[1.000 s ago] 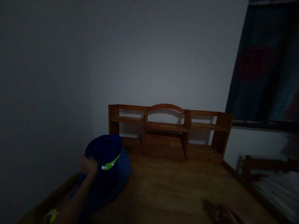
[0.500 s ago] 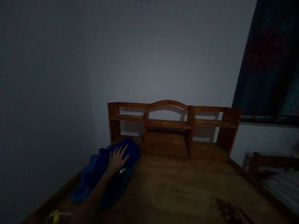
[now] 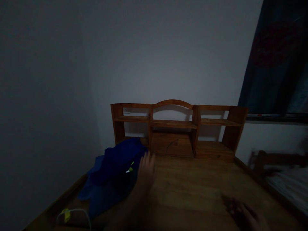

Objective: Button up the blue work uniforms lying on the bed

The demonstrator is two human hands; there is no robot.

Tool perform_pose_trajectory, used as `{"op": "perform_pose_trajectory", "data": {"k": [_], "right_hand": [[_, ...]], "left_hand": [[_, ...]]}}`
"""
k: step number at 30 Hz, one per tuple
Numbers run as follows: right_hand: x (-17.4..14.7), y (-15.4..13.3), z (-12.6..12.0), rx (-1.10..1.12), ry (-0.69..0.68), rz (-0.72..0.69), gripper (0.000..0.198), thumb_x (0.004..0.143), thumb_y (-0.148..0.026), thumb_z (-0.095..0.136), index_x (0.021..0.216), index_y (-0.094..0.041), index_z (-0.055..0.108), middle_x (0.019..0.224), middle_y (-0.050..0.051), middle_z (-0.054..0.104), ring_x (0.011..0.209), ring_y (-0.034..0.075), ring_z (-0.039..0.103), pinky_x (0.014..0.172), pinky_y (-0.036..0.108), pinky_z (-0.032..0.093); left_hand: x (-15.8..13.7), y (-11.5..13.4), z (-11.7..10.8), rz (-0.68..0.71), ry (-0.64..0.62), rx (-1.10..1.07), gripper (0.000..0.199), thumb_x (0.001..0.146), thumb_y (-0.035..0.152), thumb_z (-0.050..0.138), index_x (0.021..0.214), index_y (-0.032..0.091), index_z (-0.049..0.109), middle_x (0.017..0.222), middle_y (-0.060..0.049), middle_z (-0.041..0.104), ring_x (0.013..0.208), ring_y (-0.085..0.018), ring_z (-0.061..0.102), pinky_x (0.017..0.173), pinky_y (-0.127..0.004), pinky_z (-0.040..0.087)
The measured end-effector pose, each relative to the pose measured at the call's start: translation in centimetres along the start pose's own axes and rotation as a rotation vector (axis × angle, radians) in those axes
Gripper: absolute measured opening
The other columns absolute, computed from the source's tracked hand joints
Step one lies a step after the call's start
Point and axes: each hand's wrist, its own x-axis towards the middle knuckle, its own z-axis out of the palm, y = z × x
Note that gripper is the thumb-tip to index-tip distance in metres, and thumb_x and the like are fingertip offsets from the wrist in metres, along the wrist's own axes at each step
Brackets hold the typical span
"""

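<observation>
My left hand (image 3: 147, 167) is at the right side of a crumpled blue cloth heap (image 3: 120, 160), fingers stretched out and holding nothing. Whether it still touches the cloth I cannot tell. Dark blue fabric lies over lighter blue fabric, and a small white and green patch (image 3: 130, 168) shows in a fold. Down at the lower right, my right hand (image 3: 244, 210) is low over the wooden tabletop (image 3: 192, 186). It is dark and blurred, so how its fingers are set is unclear.
A wooden desk shelf (image 3: 173, 124) stands at the back against the wall. A white cord (image 3: 80, 210) with a yellow tag (image 3: 66, 214) lies at the lower left. Right of the desk are a wooden bed frame (image 3: 281, 158) and a dark curtained window (image 3: 276, 80).
My left hand has moved off the top of the blue cloth to its right side. The cloth's folds have shifted slightly. My right hand stays near the same place.
</observation>
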Motion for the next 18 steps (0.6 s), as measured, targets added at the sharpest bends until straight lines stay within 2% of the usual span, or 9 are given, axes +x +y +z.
{"op": "perform_pose_trajectory", "data": {"k": [2, 4, 6, 9, 12, 15, 18], "right_hand": [[-0.5, -0.9, 0.2, 0.029, -0.001, 0.009, 0.044, 0.07, -0.053, 0.059, 0.094, -0.018, 0.071, 0.104, 0.008, 0.069, 0.101, 0.029, 0.061, 0.077, 0.027, 0.051], [-1.1, -1.5, 0.4, 0.054, -0.003, 0.02, 0.046, 0.074, -0.054, 0.055, 0.096, -0.017, 0.07, 0.101, 0.008, 0.069, 0.097, 0.026, 0.063, 0.074, 0.026, 0.051], [-1.4, -1.7, 0.6, 0.064, -0.023, 0.014, 0.047, 0.075, -0.055, 0.054, 0.097, -0.016, 0.068, 0.098, 0.009, 0.07, 0.091, 0.025, 0.065, 0.073, 0.025, 0.051], [-1.3, -1.4, 0.7, 0.059, -0.062, -0.031, 0.046, 0.076, -0.055, 0.052, 0.094, -0.016, 0.069, 0.094, 0.008, 0.07, 0.084, 0.023, 0.065, 0.075, 0.026, 0.05], [-1.1, -1.7, 0.9, 0.055, -0.077, -0.087, 0.047, 0.077, -0.056, 0.049, 0.086, -0.015, 0.069, 0.081, 0.007, 0.07, 0.076, 0.022, 0.064, 0.072, 0.027, 0.05], [-1.3, -2.7, 1.1, 0.021, -0.02, -0.079, 0.048, 0.074, -0.058, 0.051, 0.08, -0.014, 0.069, 0.078, 0.008, 0.069, 0.076, 0.024, 0.064, 0.069, 0.027, 0.05], [-1.6, -3.4, 1.3, 0.022, 0.044, -0.012, 0.048, 0.072, -0.058, 0.053, 0.084, -0.015, 0.07, 0.086, 0.01, 0.07, 0.083, 0.026, 0.065, 0.069, 0.026, 0.051]], "left_hand": [[1.6, 4.0, -0.2, 0.133, -0.126, -0.199, 0.037, 0.09, 0.027, 0.031, 0.118, 0.021, 0.054, 0.116, -0.014, 0.059, 0.108, -0.026, 0.053, 0.093, -0.038, 0.035], [3.1, 6.6, 0.7, 0.188, -0.232, -0.31, 0.035, 0.092, 0.031, 0.028, 0.104, 0.021, 0.059, 0.096, -0.012, 0.065, 0.089, -0.022, 0.06, 0.081, -0.033, 0.039], [3.9, 7.8, 2.6, 0.18, -0.283, -0.327, 0.034, 0.092, 0.034, 0.03, 0.098, 0.02, 0.06, 0.089, -0.012, 0.066, 0.082, -0.022, 0.061, 0.075, -0.031, 0.039], [3.5, 7.5, 6.6, 0.099, -0.289, -0.299, 0.032, 0.091, 0.036, 0.033, 0.099, 0.021, 0.061, 0.084, -0.011, 0.068, 0.075, -0.021, 0.062, 0.068, -0.029, 0.037], [2.6, 6.2, 10.0, 0.045, -0.321, -0.366, 0.032, 0.09, 0.037, 0.036, 0.084, 0.02, 0.063, 0.073, -0.006, 0.066, 0.065, -0.016, 0.06, 0.06, -0.025, 0.034], [2.2, 5.3, 11.3, 0.014, -0.347, -0.481, 0.036, 0.089, 0.037, 0.037, 0.07, 0.018, 0.061, 0.066, -0.003, 0.063, 0.061, -0.014, 0.057, 0.056, -0.023, 0.031], [2.4, 5.3, 11.0, -0.027, -0.343, -0.565, 0.035, 0.088, 0.038, 0.036, 0.074, 0.018, 0.061, 0.066, -0.001, 0.06, 0.061, -0.013, 0.054, 0.057, -0.022, 0.032]]}}
